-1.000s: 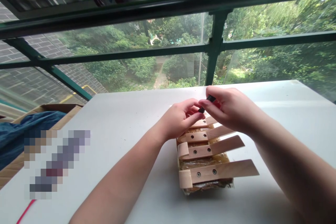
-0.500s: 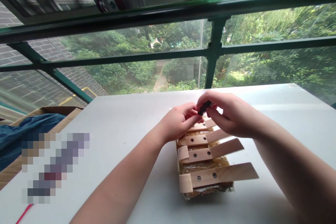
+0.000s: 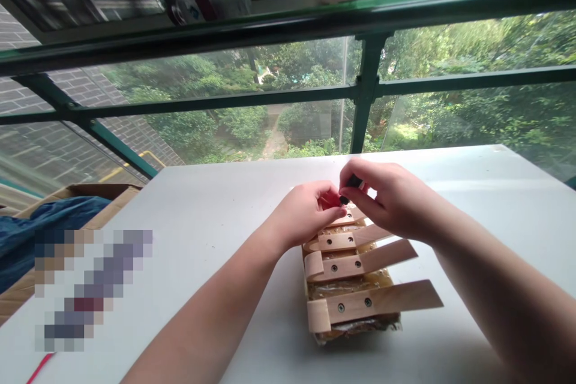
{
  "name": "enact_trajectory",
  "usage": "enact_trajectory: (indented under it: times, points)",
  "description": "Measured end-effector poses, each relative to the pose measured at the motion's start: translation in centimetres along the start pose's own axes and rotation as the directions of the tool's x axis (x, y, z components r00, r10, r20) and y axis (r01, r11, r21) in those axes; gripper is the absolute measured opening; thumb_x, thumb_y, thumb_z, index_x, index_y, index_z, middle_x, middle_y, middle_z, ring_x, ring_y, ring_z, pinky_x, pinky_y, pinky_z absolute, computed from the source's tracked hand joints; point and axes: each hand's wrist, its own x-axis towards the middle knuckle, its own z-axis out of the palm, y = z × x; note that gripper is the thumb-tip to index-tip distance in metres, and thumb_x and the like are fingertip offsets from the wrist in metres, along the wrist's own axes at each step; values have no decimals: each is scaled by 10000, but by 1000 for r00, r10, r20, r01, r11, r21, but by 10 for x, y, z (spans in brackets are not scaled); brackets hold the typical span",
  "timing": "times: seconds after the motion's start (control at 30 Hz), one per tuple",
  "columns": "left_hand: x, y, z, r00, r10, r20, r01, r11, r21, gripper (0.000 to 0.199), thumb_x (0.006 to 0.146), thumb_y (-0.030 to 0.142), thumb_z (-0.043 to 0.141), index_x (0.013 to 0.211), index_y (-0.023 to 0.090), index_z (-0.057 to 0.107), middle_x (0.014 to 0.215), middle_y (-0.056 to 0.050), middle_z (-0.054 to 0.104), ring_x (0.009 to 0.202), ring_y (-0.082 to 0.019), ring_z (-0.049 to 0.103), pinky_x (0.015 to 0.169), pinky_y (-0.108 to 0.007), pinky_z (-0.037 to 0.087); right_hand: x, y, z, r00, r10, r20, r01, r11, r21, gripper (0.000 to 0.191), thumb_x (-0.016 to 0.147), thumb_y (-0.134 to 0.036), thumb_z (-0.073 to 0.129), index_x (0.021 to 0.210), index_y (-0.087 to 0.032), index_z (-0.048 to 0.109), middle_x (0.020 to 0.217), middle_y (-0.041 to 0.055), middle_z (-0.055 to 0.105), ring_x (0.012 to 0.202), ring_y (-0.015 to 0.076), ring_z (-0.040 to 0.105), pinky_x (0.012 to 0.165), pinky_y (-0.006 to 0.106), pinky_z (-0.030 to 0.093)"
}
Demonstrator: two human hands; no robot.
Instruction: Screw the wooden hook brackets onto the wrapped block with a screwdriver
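Note:
In the head view my right hand (image 3: 382, 198) grips a short black screwdriver (image 3: 354, 181), its narrow end pointing down and left. The fingers of my left hand (image 3: 308, 210) are curled close around that lower end; what they pinch is hidden. Both hands are over the far end of a block (image 3: 366, 282) wrapped in brown tape and clear plastic. Several flat wooden pieces lie across this block, the nearest wooden piece (image 3: 396, 299) showing two screws. Each fully visible piece has a rounded left end and a slanted right end. My hands partly cover the farthest piece.
The block rests on a white table (image 3: 216, 204). A pixelated patch (image 3: 99, 288) hides something at the left, with a red cord (image 3: 39, 367) below it. Beside the table is a cardboard box (image 3: 121, 198) holding blue cloth (image 3: 67, 216). Behind runs a green railing (image 3: 216, 102).
My right hand has shifted slightly, and the screwdriver's lower end now sits a little lower and more upright. My left fingers have moved slightly around it. The wooden pieces stay put.

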Motion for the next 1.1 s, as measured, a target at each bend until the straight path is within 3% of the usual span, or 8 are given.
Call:
enact_trajectory:
  times: [0.33,0.47,0.57,0.67,0.83,1.1]
  points:
    - [0,0,1,999,-1,-48,3,999,45,238,842,379,631,982,191,668,943,-54,736,854,-209,675,734,-295,515,2,1,6,999,2,-48,3,994,113,64,890,-164,542,939,-199,563,830,15,660,718,135,574,653,254,428]
    - [-1,3,1,999,19,-39,-17,998,53,219,849,348,612,994,202,685,921,-41,741,840,-208,671,707,-281,505,0,1,4,998,-48,36,36,959,280,274,890,-104,510,1141,-210,541,1038,51,674,882,156,616,755,274,479]
    - [-1,6,1,999,21,-39,-19,998,60,206,842,331,616,989,211,694,887,-26,735,799,-196,659,687,-270,490,-2,2,0,992,-77,97,41,943,332,431,859,-40,497,1252,-217,498,1068,47,665,902,151,615,776,275,492]
    - [-2,8,0,999,8,-39,-6,998,59,210,838,327,619,996,216,701,878,-20,731,775,-183,646,657,-256,471,-2,4,-3,997,-57,53,39,955,295,347,865,-48,497,1166,-211,555,983,28,677,837,138,618,750,268,492]
    - [-2,6,-1,998,-39,-46,43,994,98,236,834,399,622,921,190,691,837,-28,718,735,-176,623,618,-254,447,1,6,-2,999,34,-23,-27,967,252,121,871,-215,622,991,-198,617,846,16,685,738,139,625,690,264,488]
    - [-2,7,-3,998,-36,-51,43,986,162,257,825,415,621,877,180,714,827,-39,726,756,-192,635,649,-271,459,1,-1,7,994,51,-100,-34,986,162,134,859,-284,649,841,-200,547,736,-14,591,641,116,549,591,250,443]
